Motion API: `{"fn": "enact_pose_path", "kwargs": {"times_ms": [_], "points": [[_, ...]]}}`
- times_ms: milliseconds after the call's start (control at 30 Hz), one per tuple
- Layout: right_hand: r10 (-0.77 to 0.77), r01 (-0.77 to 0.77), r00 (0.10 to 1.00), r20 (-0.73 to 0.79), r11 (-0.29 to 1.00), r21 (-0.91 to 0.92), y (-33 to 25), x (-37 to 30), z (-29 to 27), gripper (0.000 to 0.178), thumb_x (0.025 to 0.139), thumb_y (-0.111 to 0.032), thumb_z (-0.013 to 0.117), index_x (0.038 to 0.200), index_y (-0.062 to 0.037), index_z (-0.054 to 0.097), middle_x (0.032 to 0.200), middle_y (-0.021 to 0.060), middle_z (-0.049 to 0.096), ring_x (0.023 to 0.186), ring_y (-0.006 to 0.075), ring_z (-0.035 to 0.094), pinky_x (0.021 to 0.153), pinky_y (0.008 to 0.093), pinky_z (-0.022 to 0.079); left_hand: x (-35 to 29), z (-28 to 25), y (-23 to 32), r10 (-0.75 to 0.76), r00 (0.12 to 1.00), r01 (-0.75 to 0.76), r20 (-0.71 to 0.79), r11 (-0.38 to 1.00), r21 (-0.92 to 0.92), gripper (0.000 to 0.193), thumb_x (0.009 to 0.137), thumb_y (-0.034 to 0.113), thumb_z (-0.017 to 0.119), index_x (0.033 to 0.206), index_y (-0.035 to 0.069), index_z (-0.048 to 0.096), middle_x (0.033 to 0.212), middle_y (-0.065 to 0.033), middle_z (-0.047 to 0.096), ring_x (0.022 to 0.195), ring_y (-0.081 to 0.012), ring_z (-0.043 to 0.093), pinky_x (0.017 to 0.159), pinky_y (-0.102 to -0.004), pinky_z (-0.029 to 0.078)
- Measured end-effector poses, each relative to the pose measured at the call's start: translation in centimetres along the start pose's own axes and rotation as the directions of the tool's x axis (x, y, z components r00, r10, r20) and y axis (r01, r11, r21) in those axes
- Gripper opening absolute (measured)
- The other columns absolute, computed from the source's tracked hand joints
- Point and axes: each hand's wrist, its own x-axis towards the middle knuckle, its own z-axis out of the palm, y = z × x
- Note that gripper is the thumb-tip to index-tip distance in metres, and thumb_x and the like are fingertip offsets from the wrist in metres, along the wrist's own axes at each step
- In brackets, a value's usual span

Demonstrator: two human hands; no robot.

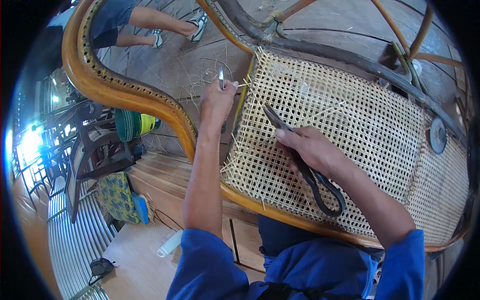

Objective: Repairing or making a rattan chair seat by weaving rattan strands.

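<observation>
"Since the fisheye rim swallows the corners, what gets cut off?"

"The woven cane panel (370, 135) fills the right half of the frame, and its far end fades into the dark edge. Another person's legs (155, 21) come in at upper left, the upper body mostly lost."

"And the hands?"

"The left hand (216, 104), near the centre, is closed around a slim blade (221, 76); the tip shows above the thumb, while the grip is buried in the fist. The right hand (315, 150), right of centre, wraps dark shears (274, 118) over the weave. It covers their middle, and I can't tell whether the points touch the cane."

"Is that a pale strand (243, 84) by the left thumb?"

"Yes, reaching toward the panel's left edge. Whether it's pinched, I can't tell."

"What stands in the way?"

"A curved wooden rail (150, 102) sweeps through the upper left, hiding some floor (142, 57) and the top of a green bucket (129, 125). Farther left, dark furniture frames (82, 135) blur into glare. A patterned pad (117, 197) and a small dark bag (101, 267) lie lower left."

"Right side?"

"A grey disc (438, 135) covers some weave."
</observation>
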Motion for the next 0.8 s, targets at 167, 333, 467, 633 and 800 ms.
{"fn": "enact_pose_path", "kwargs": {"times_ms": [167,333,467,633,800], "points": [[-0.016,0.031,0.995,0.095,0.985,-0.168,-2.5,5.6,0.4,0.046,0.092,-0.043,0.047,0.072,-0.0024,0.056,0.050,0.0049,0.051,0.042,0.0137,0.049,0.040,0.0281,0.042,-0.2,0.6,-1.0,0.084,0.995,-0.090,-0.060,0.990,-0.106,0.023,0.082,0.027,0.063,0.079,0.004,0.061,0.059,0.0058,0.048,0.053,-0.0050,0.040,0.048,-0.0241,0.032],[-0.031,0.030,1.000,0.001,0.982,-0.187,-3.4,7.3,1.6,0.052,0.093,-0.044,0.046,0.062,-0.0027,0.054,0.048,0.0066,0.051,0.039,0.0165,0.049,0.039,0.0305,0.042,-0.2,0.4,-0.7,0.016,1.000,-0.016,-0.001,0.989,-0.148,0.024,0.081,0.025,0.062,0.077,0.002,0.061,0.061,0.0039,0.051,0.057,-0.0059,0.042,0.051,-0.0251,0.035],[-0.047,0.038,0.998,-0.045,0.982,-0.185,-4.2,7.4,2.4,0.051,0.094,-0.042,0.045,0.062,-0.0033,0.054,0.049,0.0062,0.050,0.041,0.0172,0.050,0.040,0.0323,0.042,-0.4,0.5,-0.5,-0.003,1.000,0.005,0.019,0.994,-0.113,0.035,0.080,0.030,0.057,0.087,-0.002,0.065,0.077,-0.0214,0.065,0.075,-0.0323,0.065,0.070,-0.0379,0.048],[0.065,-0.068,0.996,-0.058,0.995,-0.068,-4.7,7.3,2.6,0.052,0.095,-0.041,0.041,0.060,-0.0042,0.052,0.049,0.0062,0.050,0.042,0.0185,0.050,0.041,0.0322,0.042,-0.1,0.4,-0.3,0.008,1.000,-0.008,0.025,1.000,-0.026,0.038,0.080,0.032,0.057,0.089,-0.004,0.064,0.081,-0.0232,0.065,0.080,-0.0336,0.065,0.072,-0.0379,0.048],[-0.094,0.048,0.992,-0.089,0.904,-0.425,-5.1,5.8,1.8,0.051,0.093,-0.044,0.044,0.063,-0.0048,0.055,0.050,0.0050,0.050,0.042,0.0159,0.050,0.043,0.0315,0.042,-0.6,-0.6,0.4,0.014,0.998,-0.010,0.055,0.998,-0.061,0.035,0.082,0.031,0.056,0.089,-0.002,0.064,0.080,-0.0215,0.065,0.077,-0.0313,0.064,0.071,-0.0369,0.047]]}}
